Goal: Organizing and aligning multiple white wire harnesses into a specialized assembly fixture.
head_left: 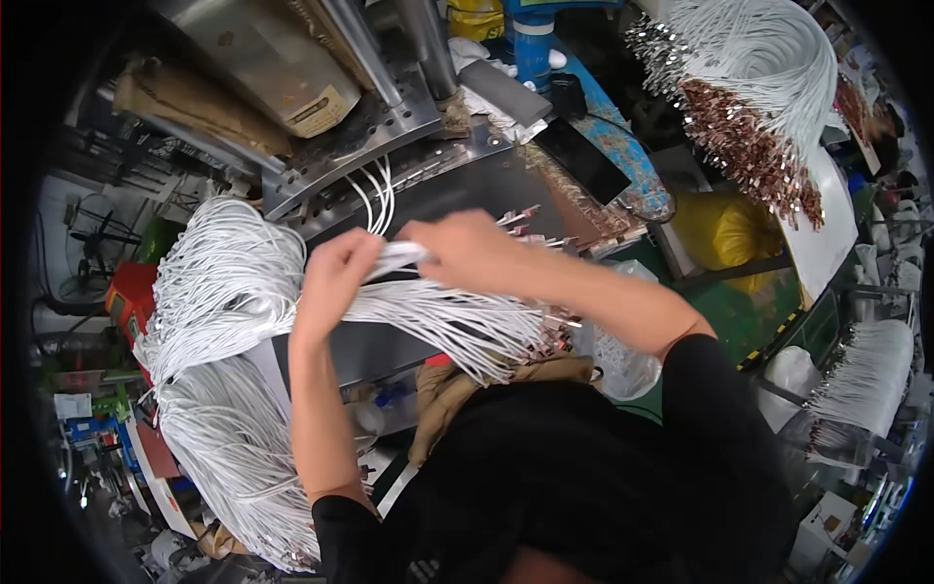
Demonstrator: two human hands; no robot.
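Note:
My left hand (pixel 337 273) and my right hand (pixel 465 251) are close together above a dark bench, their fingers closed on a small bunch of white cables (pixel 400 255) stretched between them. Below them lies a thicker sheaf of white cables (pixel 428 313), its stripped, coppery ends pointing right. Several loose white cables (pixel 375 191) run from under a perforated metal plate (pixel 404 122) down toward my hands. To the left of my left hand, a big looped heap of white cables (pixel 233 268) is piled up. My right fingertips are slightly blurred.
A metal press frame with thick posts (pixel 425 44) rises beyond my hands. A black phone (pixel 582 159) lies on a worn board at its right. Farther right are a large coil of white cables (pixel 759 58) and a yellow bag (pixel 725 229). More cables (pixel 238 457) hang at lower left.

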